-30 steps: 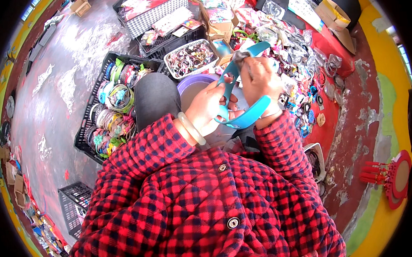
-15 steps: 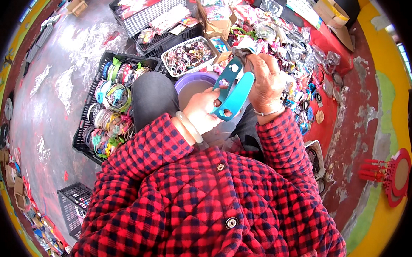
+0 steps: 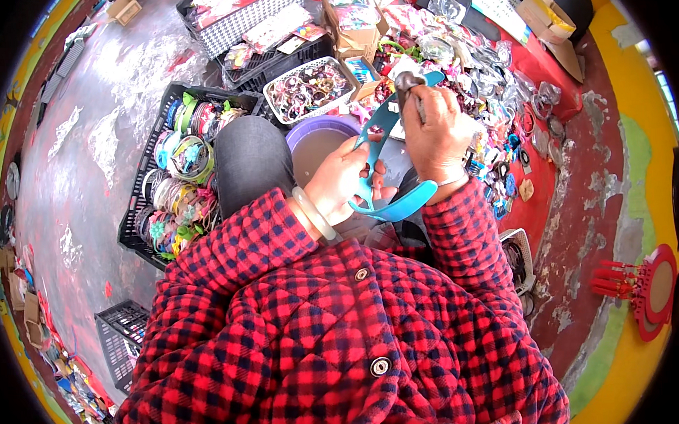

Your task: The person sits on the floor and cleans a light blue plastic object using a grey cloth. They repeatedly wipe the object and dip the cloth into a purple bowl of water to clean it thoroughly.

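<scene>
A wide teal headband (image 3: 404, 206) is held over my lap, its curved end toward me and its two arms spread apart. My left hand (image 3: 336, 176) grips it at the left side, fingers wrapped around the band. Pale cut-outs or spots show along the band near those fingers. At the far arm, my right hand (image 3: 438, 136) is closed on a crumpled dark brown rag (image 3: 408, 82), which lies against the headband. Part of the rag is hidden in the fist. Beneath the hands stands a purple basin (image 3: 297, 138) with cloudy contents.
At left, a black crate (image 3: 134, 221) holds several bundles of headbands. Beyond the basin, a white basket (image 3: 280, 108) contains hair ties. A heap of wrapped accessories (image 3: 494, 107) spreads at the right. A small black crate (image 3: 118, 347) stands at lower left.
The headband has turned, its near arm swinging down and right. My right hand, with the rag, has shifted slightly along the far arm; my left hand still holds the band.
</scene>
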Demonstrator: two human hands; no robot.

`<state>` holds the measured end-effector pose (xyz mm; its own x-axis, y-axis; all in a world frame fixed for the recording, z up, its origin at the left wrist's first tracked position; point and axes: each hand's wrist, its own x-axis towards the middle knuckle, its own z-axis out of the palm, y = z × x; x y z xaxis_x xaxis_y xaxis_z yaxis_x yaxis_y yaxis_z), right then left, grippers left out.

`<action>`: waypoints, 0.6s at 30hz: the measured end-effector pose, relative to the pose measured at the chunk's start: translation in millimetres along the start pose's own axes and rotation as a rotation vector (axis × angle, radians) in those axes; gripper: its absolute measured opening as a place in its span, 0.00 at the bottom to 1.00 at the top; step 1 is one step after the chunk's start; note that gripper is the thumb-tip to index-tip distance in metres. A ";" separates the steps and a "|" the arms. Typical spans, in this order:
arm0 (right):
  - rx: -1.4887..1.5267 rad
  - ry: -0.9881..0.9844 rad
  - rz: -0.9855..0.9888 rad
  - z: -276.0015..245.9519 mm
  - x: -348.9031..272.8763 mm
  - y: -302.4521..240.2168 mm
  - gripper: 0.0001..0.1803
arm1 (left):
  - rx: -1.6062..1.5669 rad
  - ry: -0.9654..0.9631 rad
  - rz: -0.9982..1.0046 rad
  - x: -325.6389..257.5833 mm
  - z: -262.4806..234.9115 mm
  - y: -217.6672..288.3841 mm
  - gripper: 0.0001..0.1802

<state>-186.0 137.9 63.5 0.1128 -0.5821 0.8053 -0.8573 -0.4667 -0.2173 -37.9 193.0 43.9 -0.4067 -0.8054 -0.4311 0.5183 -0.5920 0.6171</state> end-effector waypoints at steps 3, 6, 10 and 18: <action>0.048 -0.109 0.042 6.3 -14.2 -6.8 0.06 | -0.023 -0.028 0.016 1.5 -3.5 4.3 0.16; 0.229 -0.216 -0.004 13.4 -24.0 -14.5 0.05 | -0.043 -0.006 0.059 11.8 -17.7 5.1 0.14; 0.561 -0.331 0.235 19.9 -26.1 -8.8 0.06 | -0.150 0.008 0.163 17.9 -39.5 16.3 0.13; 1.288 -0.966 0.859 -18.4 -6.8 10.7 0.06 | -0.260 0.200 0.451 18.5 -59.8 47.4 0.13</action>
<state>-205.1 149.1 65.9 0.5185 -0.8289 -0.2097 -0.0029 0.2436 -0.9699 24.1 148.4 25.8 0.0363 -0.9550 -0.2942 0.7869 -0.1542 0.5975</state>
